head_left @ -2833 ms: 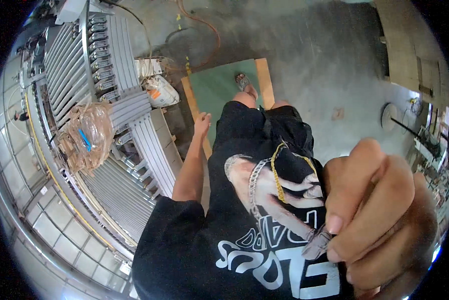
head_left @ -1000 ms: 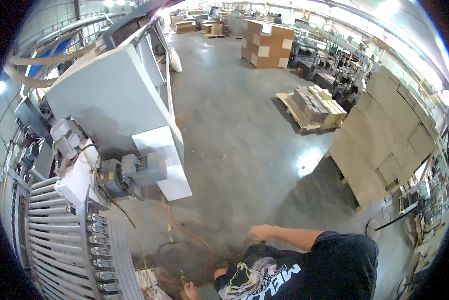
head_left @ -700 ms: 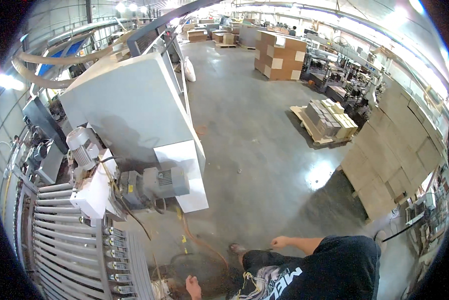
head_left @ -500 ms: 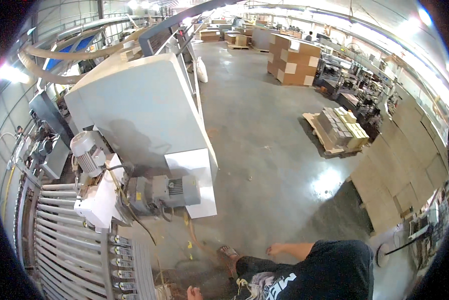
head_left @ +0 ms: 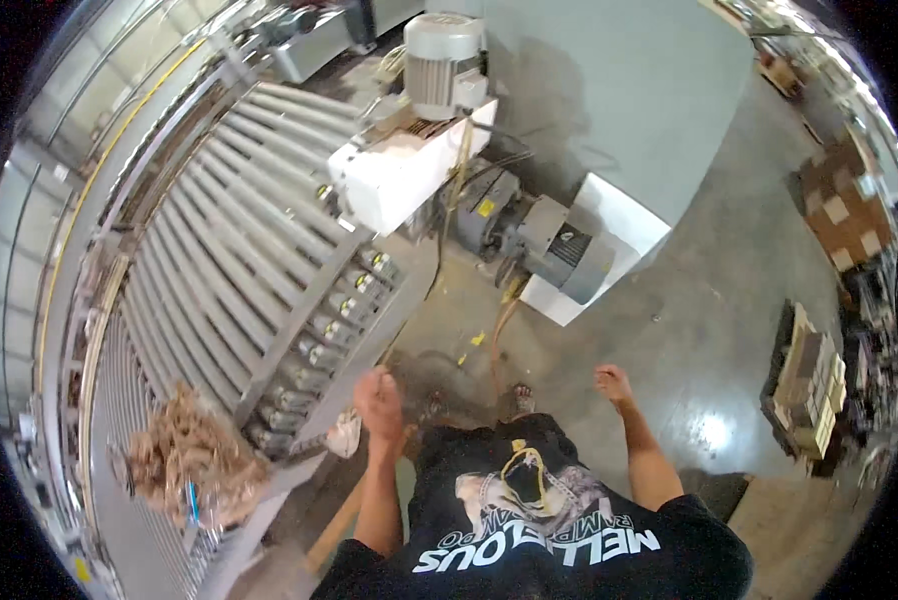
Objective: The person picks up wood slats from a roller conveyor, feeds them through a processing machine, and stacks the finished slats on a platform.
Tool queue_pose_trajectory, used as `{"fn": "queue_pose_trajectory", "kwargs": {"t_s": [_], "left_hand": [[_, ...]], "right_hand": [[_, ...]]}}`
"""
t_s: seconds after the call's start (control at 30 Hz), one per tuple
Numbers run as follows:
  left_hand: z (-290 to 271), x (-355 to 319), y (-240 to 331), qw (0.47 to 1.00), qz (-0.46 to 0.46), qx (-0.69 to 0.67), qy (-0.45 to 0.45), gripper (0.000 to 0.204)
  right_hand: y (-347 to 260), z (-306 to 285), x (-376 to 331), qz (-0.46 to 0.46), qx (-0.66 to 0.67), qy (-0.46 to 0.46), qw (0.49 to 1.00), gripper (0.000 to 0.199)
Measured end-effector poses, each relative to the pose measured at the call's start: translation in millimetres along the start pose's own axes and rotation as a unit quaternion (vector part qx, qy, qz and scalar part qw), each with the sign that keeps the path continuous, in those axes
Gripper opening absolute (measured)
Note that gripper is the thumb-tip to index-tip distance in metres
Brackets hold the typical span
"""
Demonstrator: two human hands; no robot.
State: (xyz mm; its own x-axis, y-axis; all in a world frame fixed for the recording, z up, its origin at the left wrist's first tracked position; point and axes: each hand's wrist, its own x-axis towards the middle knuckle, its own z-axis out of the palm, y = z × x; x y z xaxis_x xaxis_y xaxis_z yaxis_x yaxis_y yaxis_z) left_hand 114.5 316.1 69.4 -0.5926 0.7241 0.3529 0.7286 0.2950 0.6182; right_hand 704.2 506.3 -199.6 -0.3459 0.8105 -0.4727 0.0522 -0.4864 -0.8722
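Since half a second ago our view has swung down and leftward: the open hall has slid out of sight and the roller conveyor (head_left: 239,260) now fills the left of the picture. Both our hands are empty. Our left hand (head_left: 379,400) hangs curled into a loose fist, fingers pressed together, just beside the conveyor's near frame, close to the row of small fittings along it. Nearest thing to it is a pale crumpled rag (head_left: 346,437) lying low, just to its left and slightly below. Our right hand (head_left: 614,382) hangs over the bare concrete floor (head_left: 709,330), well apart from everything; its fingers look loosely curled, though it is too small to tell for sure. So the left hand is much the nearer to the conveyor, whose long axis runs from lower left up toward the white housing (head_left: 399,180) and grey motor (head_left: 444,60). Farther left, a heap of brown shredded paper (head_left: 194,470) rests on the rollers.
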Motion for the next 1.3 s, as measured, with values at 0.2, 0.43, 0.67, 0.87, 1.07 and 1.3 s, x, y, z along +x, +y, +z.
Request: {"fn": "queue_pose_trajectory", "kwargs": {"t_s": [0.2, 0.43, 0.67, 0.87, 1.07, 1.3], "left_hand": [[-34.9, 95.8, -134.0, 0.987, -0.072, 0.140, -0.018, 0.077], [-106.1, 114.7, -219.6, 0.933, -0.034, 0.327, -0.148, 0.058], [-106.7, 156.9, -276.5, 0.883, -0.121, 0.393, -0.225, 0.049], [-149.8, 189.9, -389.1, 0.767, 0.052, 0.574, -0.280, 0.053], [-147.6, 196.6, -351.0, 0.886, -0.025, 0.430, -0.171, 0.044], [-131.6, 189.0, -389.8, 0.925, 0.077, 0.368, -0.058, 0.043]], "right_hand": [[111.3, 20.4, -79.3, 0.114, -0.212, 0.068, 0.968, 0.044], [177.6, 140.6, -159.0, 0.163, -0.210, -0.005, 0.964, 0.055], [237.0, 208.1, -196.8, -0.010, -0.161, 0.041, 0.986, 0.055], [221.6, 223.1, -180.2, 0.038, -0.612, -0.131, 0.779, 0.051], [205.8, 221.8, -142.4, 0.274, -0.059, 0.115, 0.953, 0.053], [180.6, 237.2, -134.9, 0.113, -0.386, 0.051, 0.914, 0.044]]}}
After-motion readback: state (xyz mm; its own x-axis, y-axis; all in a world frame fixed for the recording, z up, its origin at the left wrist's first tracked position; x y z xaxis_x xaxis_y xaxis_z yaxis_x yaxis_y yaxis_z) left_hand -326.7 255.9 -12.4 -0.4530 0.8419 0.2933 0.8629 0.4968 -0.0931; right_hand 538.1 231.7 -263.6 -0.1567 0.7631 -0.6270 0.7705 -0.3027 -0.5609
